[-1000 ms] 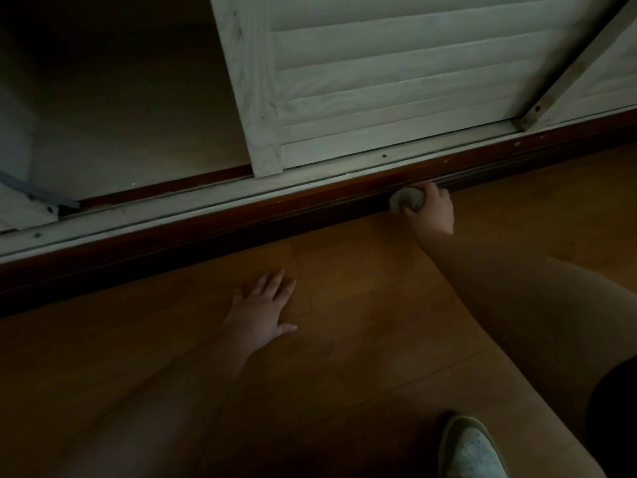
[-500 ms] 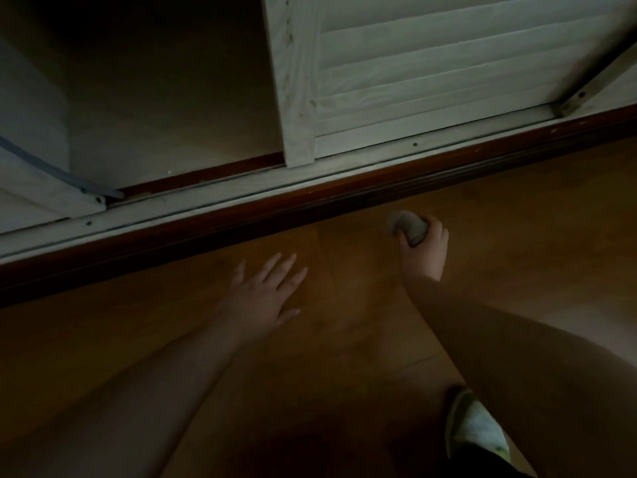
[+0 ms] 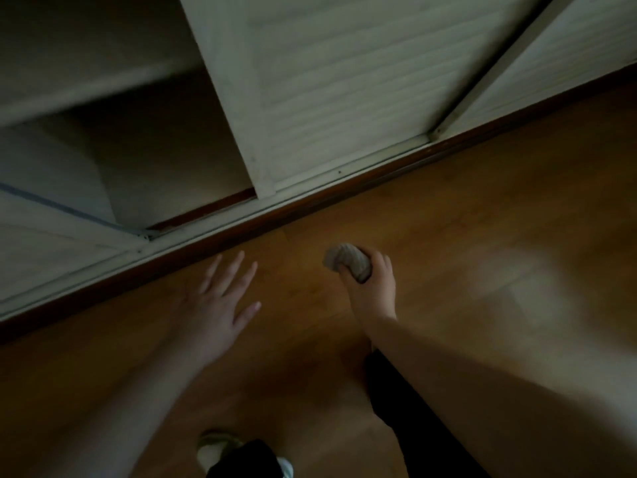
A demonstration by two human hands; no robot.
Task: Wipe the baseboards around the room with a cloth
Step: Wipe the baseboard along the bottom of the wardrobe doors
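A dark reddish-brown baseboard [image 3: 310, 205] runs diagonally under the pale sliding-door track, from lower left to upper right. My right hand [image 3: 374, 288] grips a balled-up pale grey cloth [image 3: 346, 260] above the wooden floor, well clear of the baseboard. My left hand [image 3: 217, 305] hovers over the floor with its fingers spread, holding nothing, a short way in front of the baseboard.
A white louvered sliding door [image 3: 331, 84] stands behind the track [image 3: 344, 167], with an open dark closet interior [image 3: 138, 143] to its left. The orange-brown wooden floor [image 3: 499, 236] spreads to the right. My shoe [image 3: 213, 446] and dark trouser legs show at the bottom.
My right hand has pulled the cloth off the baseboard and drawn back over the floor. My left hand has lifted from the floor. The view has risen and moved back.
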